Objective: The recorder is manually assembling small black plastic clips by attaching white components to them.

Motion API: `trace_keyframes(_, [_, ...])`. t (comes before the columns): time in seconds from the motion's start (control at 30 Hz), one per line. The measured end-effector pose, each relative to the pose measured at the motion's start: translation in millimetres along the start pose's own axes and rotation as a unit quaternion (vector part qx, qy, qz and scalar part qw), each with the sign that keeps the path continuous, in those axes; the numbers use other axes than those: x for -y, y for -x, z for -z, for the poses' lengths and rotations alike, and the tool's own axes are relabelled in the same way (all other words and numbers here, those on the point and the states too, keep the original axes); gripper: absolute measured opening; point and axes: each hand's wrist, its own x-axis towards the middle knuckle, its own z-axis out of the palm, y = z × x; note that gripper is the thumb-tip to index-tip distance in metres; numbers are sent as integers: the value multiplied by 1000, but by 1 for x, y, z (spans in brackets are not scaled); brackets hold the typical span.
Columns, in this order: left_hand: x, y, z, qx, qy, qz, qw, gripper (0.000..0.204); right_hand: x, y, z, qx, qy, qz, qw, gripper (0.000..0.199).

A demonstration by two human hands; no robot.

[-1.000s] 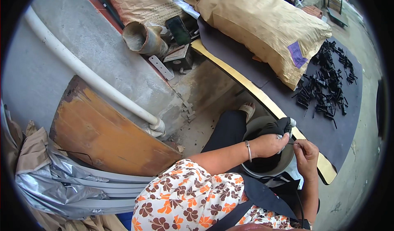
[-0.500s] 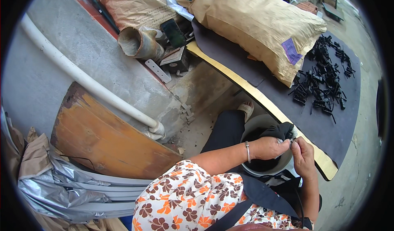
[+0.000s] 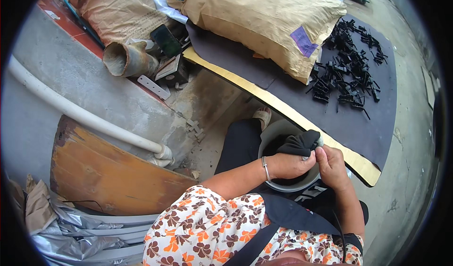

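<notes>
A bulging tan sack [image 3: 264,25] lies on a dark mat [image 3: 377,119] beside scattered black plastic parts [image 3: 347,75]. Nearer, over a grey bowl [image 3: 273,134] in the seated person's lap, the left hand [image 3: 290,164] and right hand [image 3: 332,167] meet, fingers closed around a crumpled, soft black cloth [image 3: 299,143].

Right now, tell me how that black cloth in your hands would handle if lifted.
The black cloth is bunched and folded over the left hand, so probably floppy and light. It looks soft, unlikely to slip or break. The right hand pinches its edge above the grey bucket.
</notes>
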Motion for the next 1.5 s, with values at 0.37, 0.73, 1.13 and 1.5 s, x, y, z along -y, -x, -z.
trace_keyframes(0.37, [14,18,57,7,-98,25,995,34,-4,-11,28,-119,122,78,982,29])
trace_keyframes(0.73, [149,80,320,-506,-342,257,749,50,-56,-13,44,-172,81,32,981,24])
trace_keyframes(1.13, [234,57,401,-521,-230,398,719,69,-77,3,50,-198,151,-28,968,22])
trace_keyframes(1.5, [247,49,413,-516,-274,409,701,75,-78,1,46,-231,189,-5,954,22])
